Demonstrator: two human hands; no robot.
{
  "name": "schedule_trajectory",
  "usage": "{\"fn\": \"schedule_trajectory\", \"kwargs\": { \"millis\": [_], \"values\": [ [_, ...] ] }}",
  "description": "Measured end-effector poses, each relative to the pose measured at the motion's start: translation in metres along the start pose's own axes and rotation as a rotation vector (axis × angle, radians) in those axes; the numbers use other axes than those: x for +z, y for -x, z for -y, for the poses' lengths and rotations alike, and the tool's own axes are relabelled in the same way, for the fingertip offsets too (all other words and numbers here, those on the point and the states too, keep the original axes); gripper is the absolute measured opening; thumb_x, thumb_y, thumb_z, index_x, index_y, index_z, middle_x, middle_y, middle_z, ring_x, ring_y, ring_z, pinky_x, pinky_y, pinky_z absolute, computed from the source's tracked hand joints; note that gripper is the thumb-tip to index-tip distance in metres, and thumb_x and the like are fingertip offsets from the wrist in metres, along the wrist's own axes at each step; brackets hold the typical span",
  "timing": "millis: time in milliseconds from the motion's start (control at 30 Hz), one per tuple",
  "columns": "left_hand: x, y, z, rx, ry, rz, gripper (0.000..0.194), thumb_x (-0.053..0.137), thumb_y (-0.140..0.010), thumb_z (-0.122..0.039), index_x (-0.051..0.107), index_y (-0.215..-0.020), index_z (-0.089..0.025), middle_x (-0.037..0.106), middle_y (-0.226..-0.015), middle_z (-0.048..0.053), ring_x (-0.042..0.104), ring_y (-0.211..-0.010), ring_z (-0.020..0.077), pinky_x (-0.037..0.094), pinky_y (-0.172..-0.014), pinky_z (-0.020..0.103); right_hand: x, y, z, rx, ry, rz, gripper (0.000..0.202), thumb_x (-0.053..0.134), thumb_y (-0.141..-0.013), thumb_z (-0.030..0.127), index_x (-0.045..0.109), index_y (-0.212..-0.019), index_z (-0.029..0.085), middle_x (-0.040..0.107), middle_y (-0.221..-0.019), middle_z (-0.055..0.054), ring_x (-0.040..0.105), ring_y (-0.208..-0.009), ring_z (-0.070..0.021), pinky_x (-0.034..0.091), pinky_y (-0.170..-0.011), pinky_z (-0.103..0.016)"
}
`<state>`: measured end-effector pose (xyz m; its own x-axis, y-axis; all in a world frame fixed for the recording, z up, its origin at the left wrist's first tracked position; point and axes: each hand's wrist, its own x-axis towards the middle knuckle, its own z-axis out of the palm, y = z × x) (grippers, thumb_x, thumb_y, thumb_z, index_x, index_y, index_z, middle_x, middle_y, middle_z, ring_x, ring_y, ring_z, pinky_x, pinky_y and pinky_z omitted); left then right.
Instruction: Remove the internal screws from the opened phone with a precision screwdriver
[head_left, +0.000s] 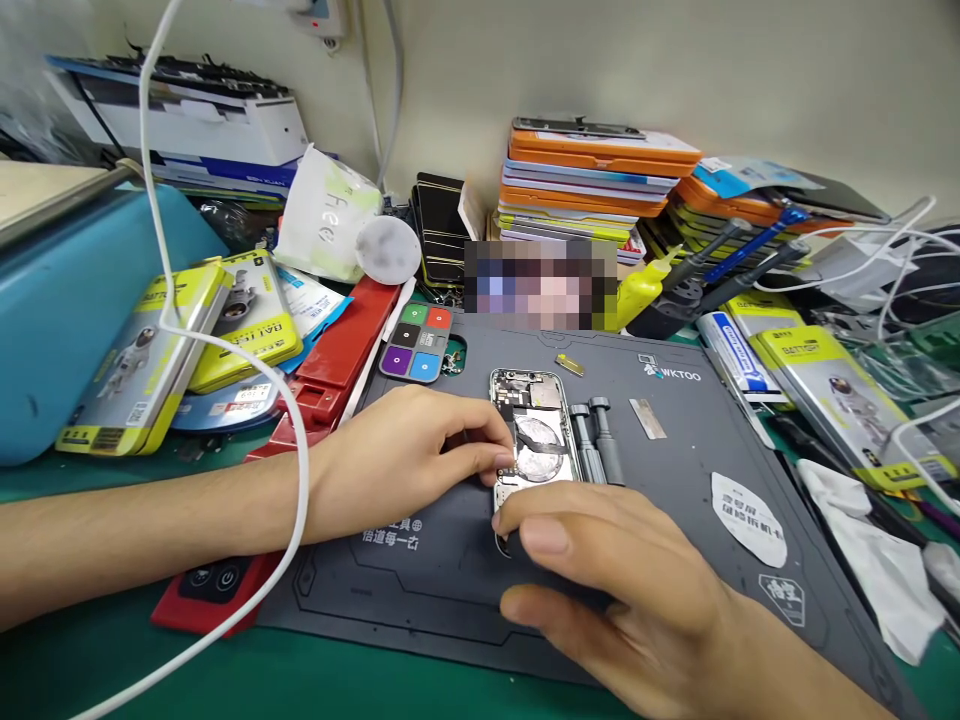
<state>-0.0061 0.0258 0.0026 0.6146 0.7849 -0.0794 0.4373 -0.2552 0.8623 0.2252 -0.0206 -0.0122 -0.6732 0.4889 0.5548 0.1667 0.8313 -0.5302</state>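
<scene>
An opened smartphone [538,395] lies on the dark grey work mat [450,610], its circuit boards and a round silvery coil exposed. At the phone's left edge, the thumb and fingertips of my left hand [405,460] come together in a pinch. What sits between those fingertips is too small to make out. My right hand [630,590] hovers around the phone's lower end, fingers and thumb apart, with nothing visible between them. It hides part of the phone's bottom. Two grey screwdrivers [600,440] lie close along the phone's right side.
A small yellow part [570,365] and a metal plate [647,418] lie on the mat. Left are a coloured tile holder [415,343], a red device [330,370] and battery boxes [146,360]. A white cable [300,440] loops over my left forearm. Stacked orange boxes [592,160] stand behind.
</scene>
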Motion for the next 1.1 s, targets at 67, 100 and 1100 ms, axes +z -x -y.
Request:
{"fn": "schedule_trajectory", "kwargs": {
  "millis": [67,100,1100],
  "values": [
    [0.000,0.000,0.001,0.006,-0.010,-0.001,0.016,0.062,-0.106,-0.027,0.076,-0.099,-0.022,0.081,-0.092,-0.005,0.074,-0.086,0.0113,0.050,-0.079,0.020,0.000,-0.001,-0.001,0.014,0.005,0.002,0.059,0.061,-0.095,0.007,0.046,-0.150,0.024,0.078,-0.107,-0.006,0.076,-0.095,-0.0201,0.063,-0.084,-0.031],
    [0.000,0.000,0.001,0.011,-0.017,-0.004,0.016,0.062,-0.106,-0.027,0.076,-0.099,-0.022,0.081,-0.092,-0.005,0.074,-0.086,0.0115,0.051,-0.079,0.020,0.000,-0.001,-0.001,0.019,-0.018,0.017,0.062,0.057,-0.093,0.004,0.046,-0.151,0.025,0.078,-0.111,-0.007,0.076,-0.099,-0.0205,0.064,-0.087,-0.032],
    [0.000,0.000,-0.001,0.020,-0.034,-0.019,0.014,0.064,-0.104,-0.021,0.076,-0.098,-0.021,0.081,-0.096,-0.007,0.073,-0.089,0.0088,0.048,-0.080,0.017,0.000,0.003,-0.001,0.007,0.055,-0.055,0.066,0.063,-0.093,0.007,0.046,-0.156,0.019,0.072,-0.128,-0.013,0.073,-0.113,-0.0238,0.064,-0.092,-0.034]
  ]
}}
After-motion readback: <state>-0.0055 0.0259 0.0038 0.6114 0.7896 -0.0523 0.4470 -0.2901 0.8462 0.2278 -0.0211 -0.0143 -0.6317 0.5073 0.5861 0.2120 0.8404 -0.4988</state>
